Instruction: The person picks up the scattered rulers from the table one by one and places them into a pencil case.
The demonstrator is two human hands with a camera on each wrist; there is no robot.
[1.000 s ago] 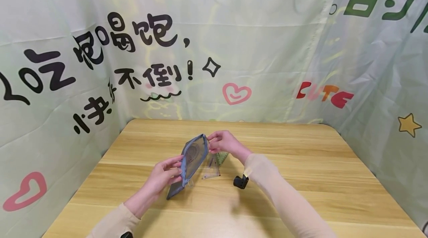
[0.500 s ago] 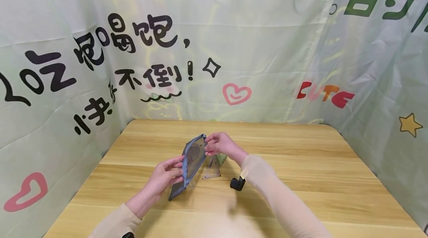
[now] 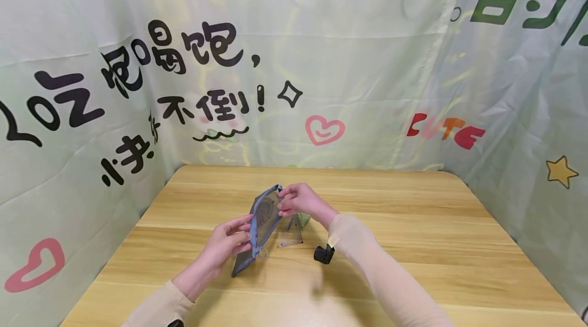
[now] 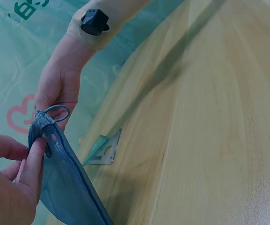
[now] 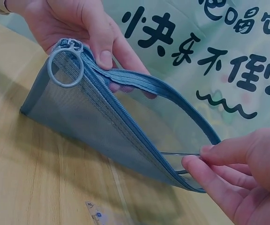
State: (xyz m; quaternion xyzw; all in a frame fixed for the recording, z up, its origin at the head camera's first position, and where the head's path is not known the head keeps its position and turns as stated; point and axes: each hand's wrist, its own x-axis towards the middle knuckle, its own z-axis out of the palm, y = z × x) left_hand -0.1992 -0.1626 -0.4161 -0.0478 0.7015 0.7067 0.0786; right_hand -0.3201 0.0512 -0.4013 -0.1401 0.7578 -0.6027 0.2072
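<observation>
Head view: the unzipped blue mesh pouch (image 3: 264, 225), tilted over the surface (image 3: 413, 276), has the left hand (image 3: 225, 239) curled on its rim at 9 o'clock. At 2 o'clock the right hand (image 3: 301, 201), fingertips nearly together, apparently pinches a thin clear piece (image 5: 181, 153) at the mouth. A clear set square (image 3: 290, 243) lies toward 3 o'clock. Should the left grip slacken, the mouth could collapse and snag the piece.
</observation>
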